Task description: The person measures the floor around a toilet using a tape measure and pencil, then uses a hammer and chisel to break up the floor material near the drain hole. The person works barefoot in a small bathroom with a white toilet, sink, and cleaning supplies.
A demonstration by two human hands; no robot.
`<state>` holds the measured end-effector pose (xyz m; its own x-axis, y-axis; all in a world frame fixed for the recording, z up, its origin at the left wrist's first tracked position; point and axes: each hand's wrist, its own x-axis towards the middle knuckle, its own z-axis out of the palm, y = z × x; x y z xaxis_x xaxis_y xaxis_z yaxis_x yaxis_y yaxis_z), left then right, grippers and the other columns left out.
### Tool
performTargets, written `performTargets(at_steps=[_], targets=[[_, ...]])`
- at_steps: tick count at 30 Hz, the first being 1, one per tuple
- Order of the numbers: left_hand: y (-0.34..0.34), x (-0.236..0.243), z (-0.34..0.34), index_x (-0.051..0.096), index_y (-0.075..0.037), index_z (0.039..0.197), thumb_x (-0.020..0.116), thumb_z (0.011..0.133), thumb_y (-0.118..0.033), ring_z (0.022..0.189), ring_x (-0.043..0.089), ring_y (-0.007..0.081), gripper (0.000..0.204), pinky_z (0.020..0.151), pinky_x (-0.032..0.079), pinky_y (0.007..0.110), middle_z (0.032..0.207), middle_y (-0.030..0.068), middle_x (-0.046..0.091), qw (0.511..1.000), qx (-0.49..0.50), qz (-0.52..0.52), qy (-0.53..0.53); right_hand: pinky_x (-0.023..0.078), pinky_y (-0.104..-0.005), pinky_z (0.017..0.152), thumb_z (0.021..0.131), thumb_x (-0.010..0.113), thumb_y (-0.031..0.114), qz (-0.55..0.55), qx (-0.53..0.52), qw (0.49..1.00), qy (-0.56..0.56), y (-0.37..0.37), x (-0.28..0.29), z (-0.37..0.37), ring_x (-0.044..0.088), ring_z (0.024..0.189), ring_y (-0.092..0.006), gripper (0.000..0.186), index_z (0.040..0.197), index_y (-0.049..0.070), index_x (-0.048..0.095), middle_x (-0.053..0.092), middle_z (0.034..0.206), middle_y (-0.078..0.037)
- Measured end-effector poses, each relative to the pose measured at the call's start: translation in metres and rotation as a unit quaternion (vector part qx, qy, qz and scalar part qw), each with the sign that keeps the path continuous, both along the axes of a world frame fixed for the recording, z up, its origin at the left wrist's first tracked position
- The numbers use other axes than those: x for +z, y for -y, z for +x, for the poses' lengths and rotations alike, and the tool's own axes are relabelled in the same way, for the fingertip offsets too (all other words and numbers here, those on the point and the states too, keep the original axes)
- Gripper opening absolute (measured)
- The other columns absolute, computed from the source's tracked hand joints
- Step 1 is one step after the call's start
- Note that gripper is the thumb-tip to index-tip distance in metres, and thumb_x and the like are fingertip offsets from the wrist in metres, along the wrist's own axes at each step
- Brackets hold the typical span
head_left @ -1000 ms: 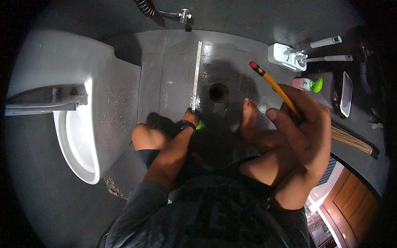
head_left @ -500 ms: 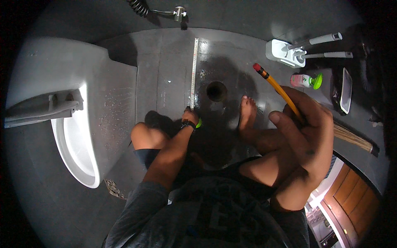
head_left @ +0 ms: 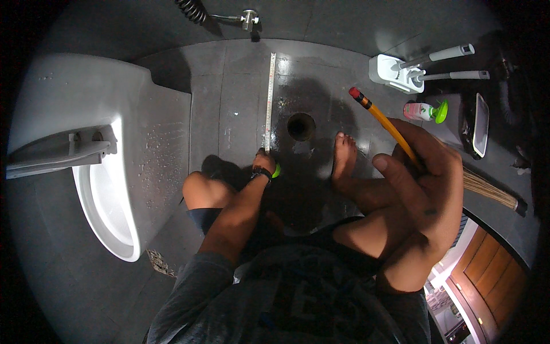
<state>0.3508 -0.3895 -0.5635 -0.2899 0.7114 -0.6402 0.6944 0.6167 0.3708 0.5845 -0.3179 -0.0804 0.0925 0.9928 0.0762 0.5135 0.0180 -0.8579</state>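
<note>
Low over the wet grey floor, my left hand (head_left: 263, 163) is closed on a tape measure, whose green case shows beside my wrist. Its white blade (head_left: 270, 103) runs out straight along the tiles to near the far wall. Just right of the blade is a round dark hole (head_left: 301, 126) in the floor. Raised close to the camera, my right hand (head_left: 427, 178) grips a yellow pencil (head_left: 389, 126) between thumb and fingers. The red eraser end points up and left; the pencil's other end is hidden in the hand.
A white toilet (head_left: 166, 149) with its seat raised stands at left. Far right are a white brush holder (head_left: 395, 73) with two brushes, a pump bottle (head_left: 425, 111), a shallow tray (head_left: 480, 126) and a stick broom (head_left: 490, 189). A metal valve (head_left: 249, 20) sits on the far wall.
Almost nothing differs. The whole view has shifted very slightly; both hands keep their holds, and the tape blade stays stretched out.
</note>
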Motion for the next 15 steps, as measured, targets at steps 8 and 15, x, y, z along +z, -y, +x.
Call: performTargets(at_steps=[8,15], targets=[[-0.0005,-0.0006,0.0011,0.063,-0.004,0.126,0.051,0.097,-0.020,0.111,0.066,0.0472,0.035,0.095,0.054,0.053,0.119,0.0287,0.069,1.000,0.005,-0.019,0.007,0.052,-0.0304,0.078,0.079,0.077,0.001,0.008,-0.007,1.000,0.001,0.0014,-0.0016,-0.0024,0.068,0.087,-0.0205,0.039,0.116,-0.009,0.069,0.072,0.096,-0.018],[0.0005,0.0016,0.0018,0.062,-0.004,0.126,0.051,0.100,-0.025,0.112,0.065,0.0485,0.035,0.095,0.053,0.054,0.122,0.0284,0.067,1.000,0.003,-0.021,0.008,0.053,-0.0306,0.079,0.078,0.077,-0.001,0.017,0.004,0.999,0.037,0.0031,0.0002,-0.0043,0.069,0.088,-0.0206,0.039,0.116,-0.009,0.070,0.072,0.097,-0.018]])
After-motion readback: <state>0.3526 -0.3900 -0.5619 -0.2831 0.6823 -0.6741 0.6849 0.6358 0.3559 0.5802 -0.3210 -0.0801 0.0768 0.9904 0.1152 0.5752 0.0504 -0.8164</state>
